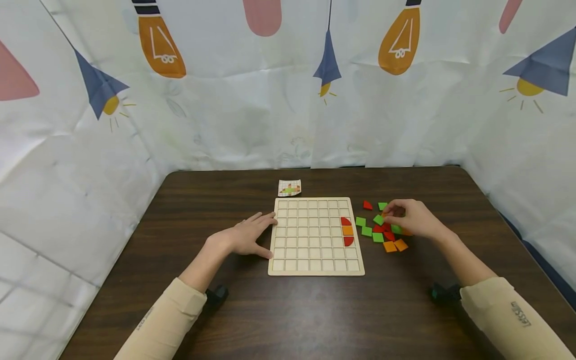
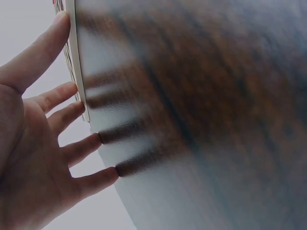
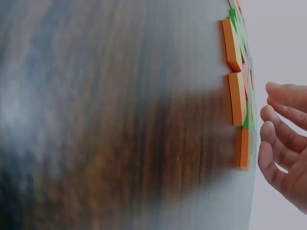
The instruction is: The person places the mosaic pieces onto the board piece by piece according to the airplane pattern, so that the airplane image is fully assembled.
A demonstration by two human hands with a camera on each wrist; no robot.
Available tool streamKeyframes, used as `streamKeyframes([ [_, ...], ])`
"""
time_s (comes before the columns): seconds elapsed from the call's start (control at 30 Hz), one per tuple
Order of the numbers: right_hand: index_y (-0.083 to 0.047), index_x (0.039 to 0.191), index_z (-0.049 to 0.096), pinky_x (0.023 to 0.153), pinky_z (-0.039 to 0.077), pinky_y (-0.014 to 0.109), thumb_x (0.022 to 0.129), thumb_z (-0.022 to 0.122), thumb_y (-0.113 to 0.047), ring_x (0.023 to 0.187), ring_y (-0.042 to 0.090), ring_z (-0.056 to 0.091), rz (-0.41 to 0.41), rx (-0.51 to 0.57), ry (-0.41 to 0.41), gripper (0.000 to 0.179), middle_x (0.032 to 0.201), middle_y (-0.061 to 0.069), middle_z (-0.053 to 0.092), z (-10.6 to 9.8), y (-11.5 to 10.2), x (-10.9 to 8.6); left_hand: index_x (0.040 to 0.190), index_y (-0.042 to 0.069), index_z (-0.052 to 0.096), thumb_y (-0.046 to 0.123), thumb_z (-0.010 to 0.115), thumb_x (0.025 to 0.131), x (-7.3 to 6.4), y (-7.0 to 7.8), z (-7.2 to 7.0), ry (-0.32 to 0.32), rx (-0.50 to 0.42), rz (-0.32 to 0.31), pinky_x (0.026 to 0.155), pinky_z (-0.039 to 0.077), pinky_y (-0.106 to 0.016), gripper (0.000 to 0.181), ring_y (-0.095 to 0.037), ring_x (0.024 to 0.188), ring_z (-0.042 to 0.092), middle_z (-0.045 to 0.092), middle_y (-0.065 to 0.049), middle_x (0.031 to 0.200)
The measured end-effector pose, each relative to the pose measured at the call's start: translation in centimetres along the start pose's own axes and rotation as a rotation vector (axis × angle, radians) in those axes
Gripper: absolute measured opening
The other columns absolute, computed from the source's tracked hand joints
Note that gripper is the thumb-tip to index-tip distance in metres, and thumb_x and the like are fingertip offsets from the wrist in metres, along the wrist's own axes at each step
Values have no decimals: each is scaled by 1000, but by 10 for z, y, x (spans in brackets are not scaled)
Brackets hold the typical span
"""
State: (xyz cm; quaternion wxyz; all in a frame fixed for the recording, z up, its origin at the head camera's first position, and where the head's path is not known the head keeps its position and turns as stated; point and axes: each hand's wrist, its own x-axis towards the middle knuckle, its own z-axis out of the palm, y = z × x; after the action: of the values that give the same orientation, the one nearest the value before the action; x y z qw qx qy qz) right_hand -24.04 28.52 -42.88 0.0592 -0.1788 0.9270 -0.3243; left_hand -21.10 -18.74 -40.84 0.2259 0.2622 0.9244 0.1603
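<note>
A pale wooden grid board [image 1: 310, 252] lies on the table. Three pieces sit in its right-hand column: a red rounded piece [image 1: 345, 221], an orange square [image 1: 347, 230] and another red rounded piece [image 1: 348, 241]. My left hand [image 1: 247, 235], fingers spread, touches the board's left edge with thumb and fingertips; the left wrist view shows this hand [image 2: 38, 143] from the palm side. Over the loose pieces hovers my right hand [image 1: 411, 217], loosely bent. In the right wrist view no piece shows between the fingers of this hand [image 3: 288, 139]; an orange bit appears near its fingertips in the head view.
Right of the board, loose green squares [image 1: 366, 231], orange squares [image 1: 390, 247] and red pieces [image 1: 367, 205] lie scattered, some overlapping. A small picture card [image 1: 289, 188] lies behind the board. The dark wooden table [image 1: 315, 315] meets a patterned curtain [image 1: 270, 125] at the back.
</note>
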Motion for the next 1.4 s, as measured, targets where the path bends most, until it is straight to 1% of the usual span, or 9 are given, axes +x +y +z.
streamKeyframes([
  [0.2, -4, 107, 73, 70, 53, 34, 97, 74, -19, 82, 20, 64, 60, -15, 22, 18, 91, 2, 69, -1, 7, 1, 159, 11, 36, 46, 80, 90, 0, 0, 0, 4, 3, 1, 117, 15, -68, 89, -40, 155, 8, 13, -11, 171],
  [0.4, -1, 108, 72, 68, 50, 35, 96, 76, -22, 79, 21, 60, 87, -37, 28, 24, 90, 4, 67, -1, 10, 1, 159, 11, 36, 45, 80, 90, -1, 1, -1, 2, 5, 1, 117, 15, -68, 89, -39, 155, 8, 12, -11, 171],
  [0.63, 1, 108, 72, 66, 48, 36, 96, 76, -21, 77, 21, 57, 96, -56, 16, 25, 90, 4, 66, -3, 10, 4, 159, 11, 35, 45, 80, 90, -2, 1, -1, 2, 9, -5, 117, 16, -68, 89, -39, 155, 8, 12, -10, 171],
  [0.8, 0, 110, 73, 64, 47, 35, 97, 74, -20, 76, 22, 56, 104, -51, 5, 24, 89, 4, 65, -4, 11, 5, 159, 11, 35, 46, 80, 90, -1, 0, 0, 7, 0, 3, 117, 15, -68, 89, -39, 155, 8, 12, -11, 171],
  [0.97, 0, 114, 73, 64, 47, 35, 99, 71, -17, 78, 21, 56, 82, -64, -1, 22, 91, 4, 66, -4, 12, 6, 159, 12, 35, 47, 79, 90, -1, -1, 1, 6, 1, 0, 117, 15, -68, 90, -39, 155, 7, 12, -11, 171],
  [1.07, 1, 115, 72, 67, 47, 36, 98, 72, -16, 79, 21, 57, 69, -73, -8, 24, 92, 4, 66, -4, 12, 7, 159, 12, 35, 47, 79, 90, 0, -2, 2, 8, 4, 0, 117, 16, -68, 89, -39, 155, 8, 12, -11, 171],
  [1.23, 3, 115, 71, 71, 49, 37, 92, 77, -14, 80, 21, 58, 66, -87, -14, 29, 93, 4, 65, -4, 10, 9, 159, 12, 35, 47, 79, 90, -2, 0, 1, 4, 8, -5, 116, 16, -69, 89, -39, 155, 8, 12, -11, 171],
  [1.4, 4, 113, 72, 71, 50, 37, 92, 76, -13, 80, 21, 58, 66, -106, -7, 27, 92, 5, 66, -3, 11, 9, 159, 12, 35, 47, 79, 90, -2, -1, 1, 7, 8, 1, 116, 16, -70, 89, -39, 155, 8, 12, -11, 171],
])
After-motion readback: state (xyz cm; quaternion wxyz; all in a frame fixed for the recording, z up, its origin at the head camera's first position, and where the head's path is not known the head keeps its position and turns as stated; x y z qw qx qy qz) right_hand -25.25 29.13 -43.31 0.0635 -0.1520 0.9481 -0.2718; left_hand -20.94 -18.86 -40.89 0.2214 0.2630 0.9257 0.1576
